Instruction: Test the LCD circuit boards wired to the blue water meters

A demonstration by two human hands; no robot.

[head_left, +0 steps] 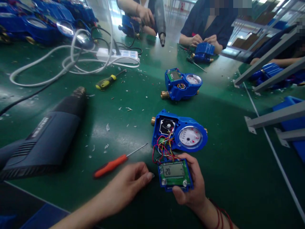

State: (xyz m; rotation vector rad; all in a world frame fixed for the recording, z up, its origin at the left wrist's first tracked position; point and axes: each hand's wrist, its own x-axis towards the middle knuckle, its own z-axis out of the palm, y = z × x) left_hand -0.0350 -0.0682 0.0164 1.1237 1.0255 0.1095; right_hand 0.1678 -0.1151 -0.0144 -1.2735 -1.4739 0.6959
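Observation:
My right hand (194, 181) grips a display circuit board (175, 181) in a blue frame, its thumb at the lower edge. The screen is lit up with digits. Red, yellow, black and white wires (164, 149) run from the board into the open housing of a blue water meter (181, 119), which lies just beyond with its round dial facing up. My left hand (135, 178) is pinched closed beside the board, apart from it. A tiny clear piece shows at its fingertips, too small to name. An orange-handled screwdriver (113, 165) lies close to this hand.
Another open water meter (182, 84) sits farther back. At the left are a heat gun (52, 130), a yellow screwdriver (106, 82), a power strip (119, 56) and piled meters (45, 22). Co-workers (207, 25) handle meters across the table. Metal legs (278, 117) stand at the right.

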